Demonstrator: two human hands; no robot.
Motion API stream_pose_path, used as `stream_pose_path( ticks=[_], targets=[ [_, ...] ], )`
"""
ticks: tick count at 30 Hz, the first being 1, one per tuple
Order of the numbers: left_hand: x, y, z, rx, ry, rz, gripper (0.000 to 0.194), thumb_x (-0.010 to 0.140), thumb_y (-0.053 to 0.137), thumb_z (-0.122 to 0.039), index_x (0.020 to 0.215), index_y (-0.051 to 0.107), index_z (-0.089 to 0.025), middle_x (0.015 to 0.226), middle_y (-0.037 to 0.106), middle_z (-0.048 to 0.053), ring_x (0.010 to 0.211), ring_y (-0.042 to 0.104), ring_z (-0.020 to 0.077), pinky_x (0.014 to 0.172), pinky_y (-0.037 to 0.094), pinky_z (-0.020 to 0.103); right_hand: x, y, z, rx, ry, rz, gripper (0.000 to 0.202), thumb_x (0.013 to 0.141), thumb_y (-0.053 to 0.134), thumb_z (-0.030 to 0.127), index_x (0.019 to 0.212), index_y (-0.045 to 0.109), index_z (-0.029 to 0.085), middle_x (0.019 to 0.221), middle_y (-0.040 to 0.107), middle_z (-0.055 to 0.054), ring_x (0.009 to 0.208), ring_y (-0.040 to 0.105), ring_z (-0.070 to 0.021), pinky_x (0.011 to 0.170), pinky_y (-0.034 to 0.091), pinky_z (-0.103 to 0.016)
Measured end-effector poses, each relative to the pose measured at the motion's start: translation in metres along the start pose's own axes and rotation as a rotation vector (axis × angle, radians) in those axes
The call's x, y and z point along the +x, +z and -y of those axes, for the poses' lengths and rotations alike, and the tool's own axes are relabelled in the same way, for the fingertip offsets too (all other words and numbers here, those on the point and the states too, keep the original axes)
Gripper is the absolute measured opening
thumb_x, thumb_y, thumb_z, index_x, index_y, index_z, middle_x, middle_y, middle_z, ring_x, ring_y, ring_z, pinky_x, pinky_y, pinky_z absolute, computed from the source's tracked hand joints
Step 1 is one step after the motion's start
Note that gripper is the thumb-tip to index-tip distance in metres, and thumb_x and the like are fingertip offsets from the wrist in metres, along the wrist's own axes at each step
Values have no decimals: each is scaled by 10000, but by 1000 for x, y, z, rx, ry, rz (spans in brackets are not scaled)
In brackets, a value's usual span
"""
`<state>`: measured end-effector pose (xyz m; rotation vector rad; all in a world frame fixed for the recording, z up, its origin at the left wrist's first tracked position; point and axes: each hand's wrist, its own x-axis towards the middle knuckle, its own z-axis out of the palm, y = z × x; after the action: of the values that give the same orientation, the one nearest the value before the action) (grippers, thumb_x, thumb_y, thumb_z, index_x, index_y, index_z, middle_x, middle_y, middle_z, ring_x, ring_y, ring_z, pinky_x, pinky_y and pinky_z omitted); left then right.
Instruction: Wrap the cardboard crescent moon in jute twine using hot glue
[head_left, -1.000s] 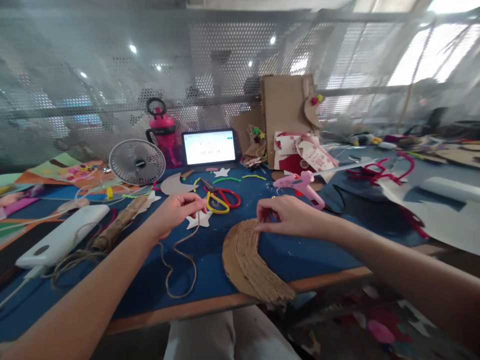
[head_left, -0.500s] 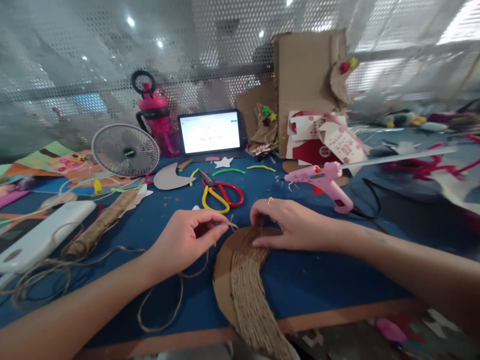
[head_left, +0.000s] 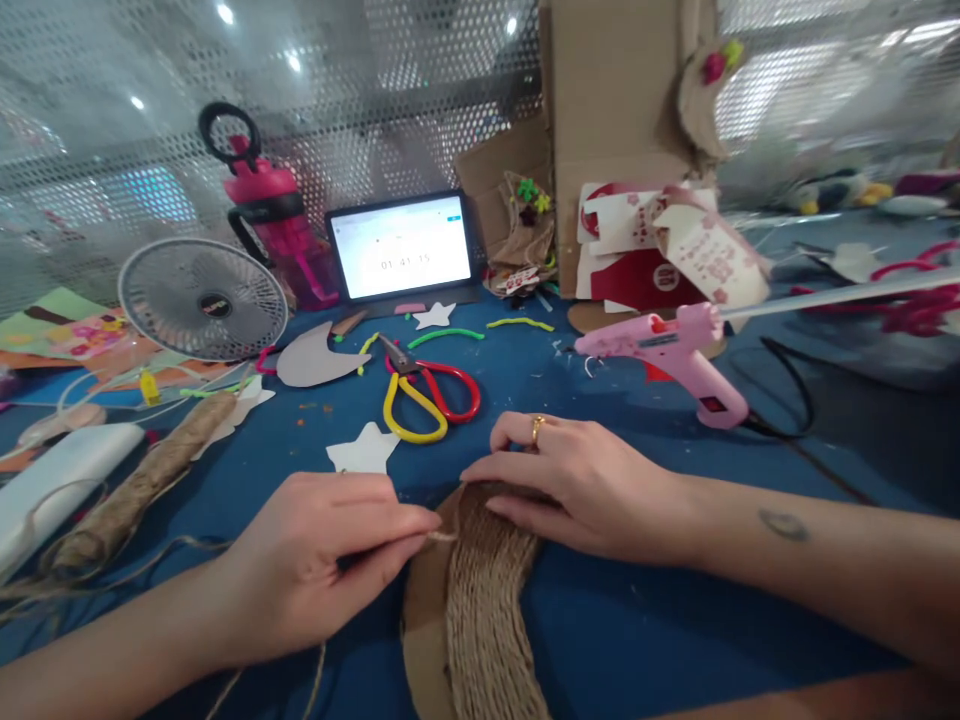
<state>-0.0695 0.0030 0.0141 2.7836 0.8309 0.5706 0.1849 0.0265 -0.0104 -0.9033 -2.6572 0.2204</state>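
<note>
A curved cardboard piece [head_left: 426,640] lies in front of me, much of it covered with rows of brown twine [head_left: 491,600]. My left hand [head_left: 330,560] pinches the end of a twine strand between thumb and forefinger at the cardboard's left edge. Loose twine hangs below that hand. My right hand [head_left: 570,480], with a ring on one finger, grips the top end of the twine-covered piece, thumb on the rows and fingers over the upper edge. Its fingertips hide part of that end.
Scissors [head_left: 431,390], a white star [head_left: 365,450] and a pink glue gun [head_left: 667,350] lie beyond my hands. Farther back stand a fan [head_left: 202,300], a bottle [head_left: 274,220], a tablet [head_left: 403,246] and tall cardboard [head_left: 622,110]. A twine bundle [head_left: 150,480] lies left.
My left hand has brought the strand down against the cardboard's left side. My right hand has shifted left over the top end. The view has moved closer, and the white star shows more.
</note>
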Motion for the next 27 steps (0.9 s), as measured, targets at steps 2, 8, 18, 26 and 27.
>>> stream_pose_path(
  ticks=[2, 8, 18, 26, 27],
  targets=[
    [-9, -4, -1, 116, 75, 33, 255, 844, 521, -155, 1028, 667, -254, 674, 641, 19, 531, 556, 133, 471, 430, 246, -2, 0, 0, -5, 10, -26, 297, 921, 421, 389, 1122, 626, 313, 995, 598, -59, 837, 587, -187, 680, 472, -307],
    [-24, -8, -13, 465, 300, 34, 217, 808, 524, -212, 944, 690, -180, 854, 711, 89, 743, 639, 230, 615, 543, 355, -7, -1, 2, -95, -23, -102, 276, 926, 417, 379, 1001, 667, 290, 940, 641, -40, 751, 609, -158, 626, 474, -290],
    [26, 10, -40, 370, 161, 16, 432, 900, 487, -370, 1150, 593, -35, 1165, 658, 138, 1058, 637, 208, 880, 550, 273, -11, -1, 3, -5, 17, -161, 164, 882, 519, 283, 855, 669, 224, 880, 608, 2, 677, 581, -110, 593, 428, -252],
    [21, 19, -30, 340, 225, 34, 403, 915, 454, -312, 1156, 592, -20, 1232, 614, 129, 1180, 557, 203, 984, 469, 266, -14, -8, -6, 285, 178, -118, 224, 751, 680, 266, 965, 634, 218, 878, 622, 20, 798, 578, -108, 695, 429, -222],
    [22, 19, -30, 337, 222, 37, 401, 915, 450, -306, 1157, 589, -18, 1231, 615, 133, 1181, 556, 200, 989, 463, 263, -14, -9, -7, 295, 185, -111, 225, 755, 675, 262, 973, 634, 219, 879, 623, 20, 796, 577, -105, 692, 427, -219]
  ],
)
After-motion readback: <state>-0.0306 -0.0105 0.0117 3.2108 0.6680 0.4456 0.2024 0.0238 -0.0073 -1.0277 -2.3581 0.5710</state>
